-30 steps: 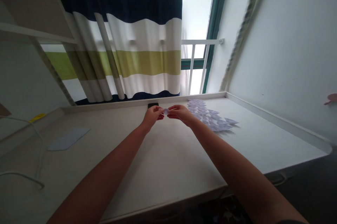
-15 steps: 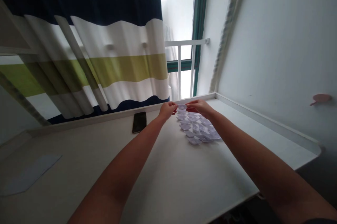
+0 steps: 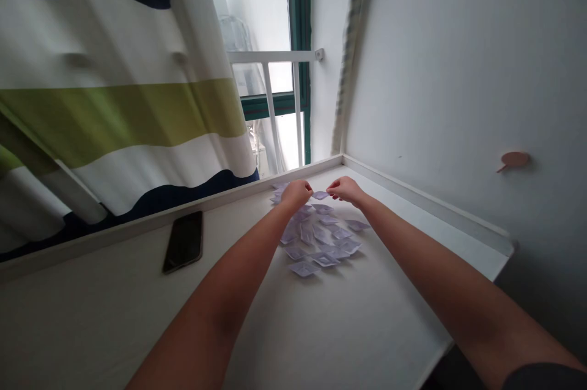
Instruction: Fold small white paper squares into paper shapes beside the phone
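Observation:
Between my two hands is a small folded white paper boat (image 3: pixel 320 195). My left hand (image 3: pixel 297 195) pinches its left tip, and my right hand (image 3: pixel 343 190) pinches its right tip. Below and around them, several more paper boats (image 3: pixel 324 260) are spread in a cluster on the white table (image 3: pixel 275 329). Part of that cluster lies behind my left hand and wrist. A single boat (image 3: pixel 357 225) sits at the cluster's right side, under my right wrist.
A dark phone (image 3: pixel 184 241) lies on the table, left of my left forearm. The table has a raised rim (image 3: pixel 426 197) along the back and right. Behind it hang a striped curtain (image 3: pixel 128 115) and a white railing (image 3: pixel 275 57). A pink round object (image 3: pixel 514 159) is on the right wall.
My view has turned right, and both hands have moved from left of the paper boats to over them, with the boat between them. The phone has come fully into sight.

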`<state>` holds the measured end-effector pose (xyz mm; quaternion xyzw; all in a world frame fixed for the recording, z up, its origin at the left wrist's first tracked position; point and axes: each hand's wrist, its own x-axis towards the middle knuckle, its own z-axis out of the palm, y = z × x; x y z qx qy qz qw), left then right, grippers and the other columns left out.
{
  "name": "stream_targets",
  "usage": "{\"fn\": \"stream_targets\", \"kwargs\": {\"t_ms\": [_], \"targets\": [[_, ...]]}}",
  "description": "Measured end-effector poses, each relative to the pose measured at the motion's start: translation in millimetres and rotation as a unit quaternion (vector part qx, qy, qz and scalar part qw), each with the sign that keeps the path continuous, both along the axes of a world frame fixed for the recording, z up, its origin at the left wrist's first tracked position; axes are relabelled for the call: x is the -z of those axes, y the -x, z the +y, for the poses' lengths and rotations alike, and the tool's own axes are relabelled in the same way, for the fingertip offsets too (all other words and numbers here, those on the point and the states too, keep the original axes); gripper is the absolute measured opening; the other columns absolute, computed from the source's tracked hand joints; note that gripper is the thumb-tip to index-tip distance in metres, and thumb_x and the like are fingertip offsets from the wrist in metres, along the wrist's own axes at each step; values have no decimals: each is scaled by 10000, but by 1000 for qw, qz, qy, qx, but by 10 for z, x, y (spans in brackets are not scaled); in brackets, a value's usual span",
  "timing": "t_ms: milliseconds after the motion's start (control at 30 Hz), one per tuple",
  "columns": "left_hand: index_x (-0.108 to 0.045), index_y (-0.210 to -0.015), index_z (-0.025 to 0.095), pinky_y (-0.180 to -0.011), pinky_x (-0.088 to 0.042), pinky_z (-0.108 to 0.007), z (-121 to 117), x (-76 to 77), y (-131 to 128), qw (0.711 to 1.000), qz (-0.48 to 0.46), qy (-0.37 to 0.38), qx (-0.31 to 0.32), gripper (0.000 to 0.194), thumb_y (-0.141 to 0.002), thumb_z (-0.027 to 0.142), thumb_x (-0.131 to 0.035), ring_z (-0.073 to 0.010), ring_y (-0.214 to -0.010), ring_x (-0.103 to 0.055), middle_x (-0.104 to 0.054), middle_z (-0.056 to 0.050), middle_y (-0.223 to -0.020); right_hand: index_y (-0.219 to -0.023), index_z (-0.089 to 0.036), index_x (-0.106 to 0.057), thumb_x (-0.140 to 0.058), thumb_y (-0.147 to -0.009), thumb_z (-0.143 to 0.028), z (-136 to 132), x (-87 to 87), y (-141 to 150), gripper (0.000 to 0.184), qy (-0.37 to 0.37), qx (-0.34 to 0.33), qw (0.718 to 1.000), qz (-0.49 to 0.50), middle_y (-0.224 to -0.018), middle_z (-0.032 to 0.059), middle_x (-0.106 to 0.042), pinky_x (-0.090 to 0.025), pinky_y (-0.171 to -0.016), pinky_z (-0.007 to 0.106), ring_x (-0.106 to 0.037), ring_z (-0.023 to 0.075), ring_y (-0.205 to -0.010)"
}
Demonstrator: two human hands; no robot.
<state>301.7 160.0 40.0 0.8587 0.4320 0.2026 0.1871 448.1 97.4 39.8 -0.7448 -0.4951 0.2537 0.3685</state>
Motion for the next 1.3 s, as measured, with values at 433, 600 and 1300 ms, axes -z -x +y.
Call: {"fn": "stream_targets", "kwargs": {"t_ms": [433,600,1300], "targets": [[-691,-772,177,-715,-420,-306,127,152,-102,992,111,-52,-11,201,-680,188,-513,-236,-823,-570,-638,-127,-911,-702,-102,-674,-578,-606,-144,178,270,-10,143,49,-3,998,-41,-575,71,-636,-360,-447,196,-545,116,-492],[-691,-776,182,-697,-417,-298,117,138,-114,993,111,-39,-14,197,-670,198,-526,-228,-802,-574,-646,-124,-886,-684,-107,-660,-586,-605,-155,202,304,-19,119,48,-5,999,-21,-572,67,-639,-365,-448,184,-554,112,-502],[-668,-790,174,-716,-412,-289,55,84,109,997,55,-50,-20,231,-725,227,-453,-222,-847,-557,-647,-99,-883,-662,-104,-652,-571,-637,-178,125,270,20,112,29,-9,999,-26,-488,26,-591,-367,-493,182,-524,94,-480]]}}
